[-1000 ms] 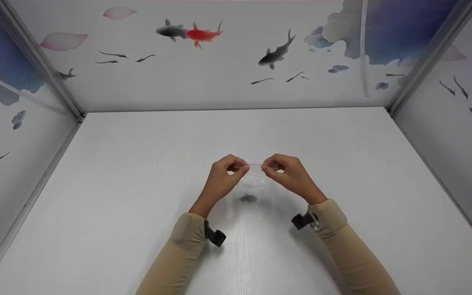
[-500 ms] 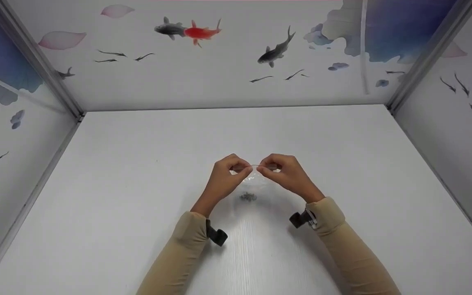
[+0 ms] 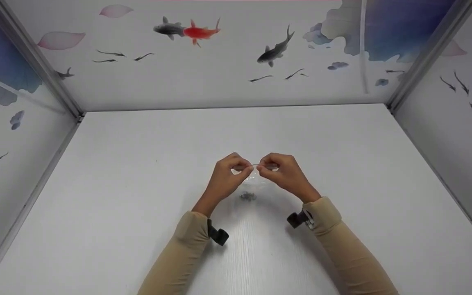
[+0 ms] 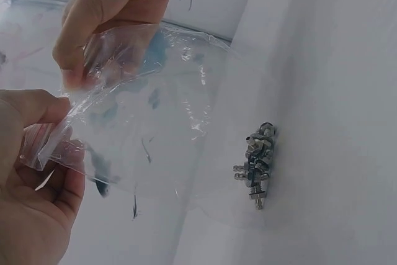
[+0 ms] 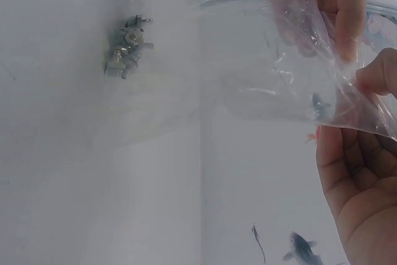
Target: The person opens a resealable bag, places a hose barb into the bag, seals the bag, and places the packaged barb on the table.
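Both hands hold a clear zip-lock plastic bag (image 4: 167, 110) by its top edge, where a thin reddish strip shows. My left hand (image 3: 230, 177) pinches the edge between thumb and fingers. Close beside it, my right hand (image 3: 288, 175) pinches the same edge, leaving only a short stretch of strip between the fingertips. Several small silvery metal fittings (image 4: 255, 166), with threaded and ribbed ends, lie clustered at the bag's lower end. In the right wrist view, the bag's film (image 5: 248, 72) stretches from the fingers toward the fittings.
A white tabletop (image 3: 137, 229) lies under the hands. White panels with painted fish (image 3: 201, 32) enclose it at the back and both sides. Each wrist carries a small black camera (image 3: 218, 236) below a beige sleeve cuff.
The hands have come closer together along the bag's top edge, shortening the visible strip between them. Both still pinch it, and the metal cluster has barely shifted.
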`<state>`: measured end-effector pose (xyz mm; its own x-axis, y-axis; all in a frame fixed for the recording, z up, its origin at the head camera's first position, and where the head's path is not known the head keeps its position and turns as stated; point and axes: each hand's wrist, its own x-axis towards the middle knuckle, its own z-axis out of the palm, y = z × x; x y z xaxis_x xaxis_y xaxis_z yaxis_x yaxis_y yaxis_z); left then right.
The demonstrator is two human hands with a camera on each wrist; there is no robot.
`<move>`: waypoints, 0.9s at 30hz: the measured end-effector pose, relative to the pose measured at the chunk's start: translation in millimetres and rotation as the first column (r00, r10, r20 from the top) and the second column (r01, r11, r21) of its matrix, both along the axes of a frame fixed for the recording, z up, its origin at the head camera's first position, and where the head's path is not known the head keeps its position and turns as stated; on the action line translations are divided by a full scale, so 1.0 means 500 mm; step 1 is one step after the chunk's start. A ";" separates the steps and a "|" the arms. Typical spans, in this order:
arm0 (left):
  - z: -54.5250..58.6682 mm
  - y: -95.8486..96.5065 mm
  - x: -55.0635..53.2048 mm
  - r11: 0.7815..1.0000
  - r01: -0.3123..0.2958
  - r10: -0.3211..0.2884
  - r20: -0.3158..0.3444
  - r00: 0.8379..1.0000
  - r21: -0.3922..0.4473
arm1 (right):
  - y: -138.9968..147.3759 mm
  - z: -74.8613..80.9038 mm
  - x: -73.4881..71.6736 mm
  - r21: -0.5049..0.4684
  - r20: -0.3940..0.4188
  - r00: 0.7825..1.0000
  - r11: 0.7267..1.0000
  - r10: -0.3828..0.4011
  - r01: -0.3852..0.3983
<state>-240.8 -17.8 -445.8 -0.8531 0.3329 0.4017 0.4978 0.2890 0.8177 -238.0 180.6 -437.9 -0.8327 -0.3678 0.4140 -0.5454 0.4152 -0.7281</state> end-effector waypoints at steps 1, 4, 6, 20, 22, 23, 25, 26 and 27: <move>0.000 0.000 0.000 1.000 0.005 -0.005 0.000 1.000 0.001 | 0.000 -0.001 -0.001 0.007 -0.008 1.000 1.000 -0.005 0.005; 0.001 -0.002 0.000 1.000 0.017 -0.017 0.007 1.000 -0.004 | 0.001 -0.004 -0.003 0.035 -0.023 1.000 0.999 -0.020 0.021; 0.001 -0.005 0.000 1.000 0.020 -0.020 0.013 1.000 -0.013 | 0.003 -0.004 -0.005 0.045 -0.021 0.999 0.999 -0.027 0.028; 0.035 -0.036 0.005 0.992 0.002 -0.013 -0.087 0.996 -0.123 | 0.037 0.022 -0.004 0.074 -0.058 0.998 0.997 0.010 -0.006; 0.038 -0.040 0.005 0.991 -0.011 -0.003 -0.099 0.995 -0.133 | 0.043 0.029 -0.002 0.090 -0.065 0.997 0.996 0.032 -0.026; 0.041 -0.042 0.007 0.990 -0.017 0.002 -0.104 0.995 -0.137 | 0.046 0.033 0.000 0.099 -0.068 0.997 0.994 0.040 -0.034; 0.046 -0.046 0.010 0.990 -0.021 0.006 -0.110 0.994 -0.137 | 0.052 0.040 0.003 0.120 -0.080 0.995 0.992 0.052 -0.042; 0.049 -0.048 0.013 0.991 -0.021 0.006 -0.113 0.994 -0.134 | 0.055 0.044 0.004 0.128 -0.087 0.995 0.991 0.058 -0.046; 0.052 -0.050 0.016 0.991 -0.021 0.006 -0.116 0.993 -0.130 | 0.057 0.048 0.006 0.137 -0.101 0.993 0.989 0.068 -0.054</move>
<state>-232.6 -43.0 -420.0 -0.8084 0.3777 0.4515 0.5820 0.3974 0.7095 -234.9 209.3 -413.8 -0.7612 -0.4748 0.4418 -0.6435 0.4686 -0.6052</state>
